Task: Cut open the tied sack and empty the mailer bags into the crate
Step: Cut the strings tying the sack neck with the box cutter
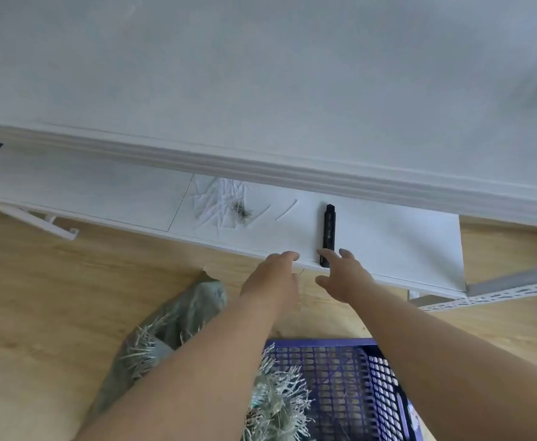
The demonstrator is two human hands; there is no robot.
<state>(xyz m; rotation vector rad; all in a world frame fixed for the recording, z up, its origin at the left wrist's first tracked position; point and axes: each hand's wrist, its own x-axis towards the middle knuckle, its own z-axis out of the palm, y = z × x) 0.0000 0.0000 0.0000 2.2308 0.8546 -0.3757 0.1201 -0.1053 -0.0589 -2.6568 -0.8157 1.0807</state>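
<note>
A black utility knife [328, 230] lies on a low white shelf board [394, 243], its near end at the board's front edge. My right hand [345, 275] reaches to it with fingers spread, fingertips touching the knife's near end. My left hand [275, 275] is beside it to the left, fingers relaxed at the board's edge. A grey-green woven sack [165, 332] with frayed edges lies on the floor under my left forearm. A blue perforated crate [349, 386] stands at the bottom right; frayed sack material [276, 399] hangs over its left rim.
A small tangle of cut threads [241, 211] sits on the board among scratch marks. A white wall with a skirting board [260, 167] runs behind. A white slotted metal rail [499, 296] lies on the wooden floor [53, 297] at the right.
</note>
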